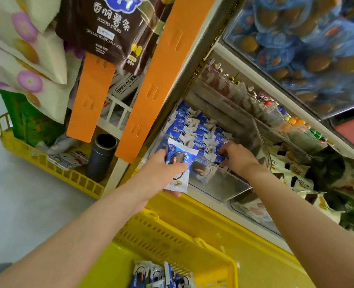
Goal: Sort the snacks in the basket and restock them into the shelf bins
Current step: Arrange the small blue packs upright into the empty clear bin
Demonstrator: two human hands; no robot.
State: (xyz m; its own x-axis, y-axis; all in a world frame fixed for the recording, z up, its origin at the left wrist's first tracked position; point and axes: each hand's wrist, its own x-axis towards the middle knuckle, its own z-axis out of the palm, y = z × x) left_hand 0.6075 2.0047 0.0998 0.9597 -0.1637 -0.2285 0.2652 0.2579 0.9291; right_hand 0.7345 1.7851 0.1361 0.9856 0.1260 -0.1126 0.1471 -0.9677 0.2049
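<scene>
My left hand (158,172) grips a blue-and-white snack packet (180,163) at the front left of a clear shelf bin (221,183). The bin holds several matching blue-and-white packets (194,129) standing in rows. My right hand (237,156) reaches into the bin, its fingers curled onto the packets at the right side. Below, a yellow basket (178,231) holds a few more of the same packets (161,275) at the bottom of the view.
Neighbouring bins to the right hold cream packets (296,173). Blue packets (296,42) fill the shelf above. An orange strip (161,80) hangs beside the bin. At left a second yellow basket (53,165) holds a dark cylinder (102,156), under hanging potato-stick bags (107,28).
</scene>
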